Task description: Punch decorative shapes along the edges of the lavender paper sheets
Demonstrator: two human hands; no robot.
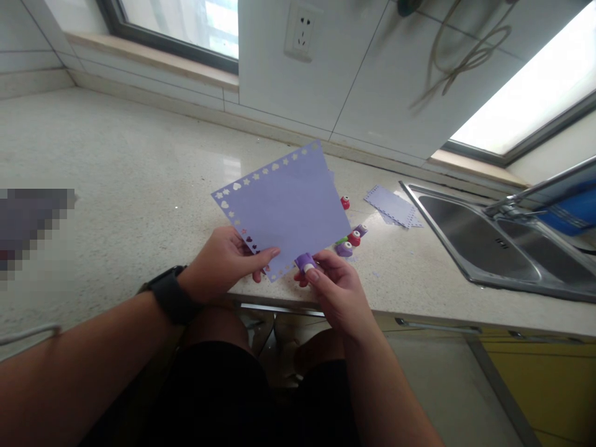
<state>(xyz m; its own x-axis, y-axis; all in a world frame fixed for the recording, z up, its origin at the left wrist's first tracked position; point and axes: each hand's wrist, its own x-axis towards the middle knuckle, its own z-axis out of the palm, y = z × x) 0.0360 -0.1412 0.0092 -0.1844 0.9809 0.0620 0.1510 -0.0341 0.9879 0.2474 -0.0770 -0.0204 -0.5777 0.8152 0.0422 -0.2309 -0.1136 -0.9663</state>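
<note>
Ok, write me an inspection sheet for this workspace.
Surface: speckled white stone counter.
Things: large purple paper sheet with cut-out shapes along its edges; purple-and-white plastic punch at its near edge.
Clutter: small red and purple punches beside the sheet; smaller purple sheets, overlapping, near the sink.
Hands: left hand grips the sheet; right hand holds the punch.
Cables: looped pale cord against the wall.
Surroundings: stainless steel sink; white wall socket.
</note>
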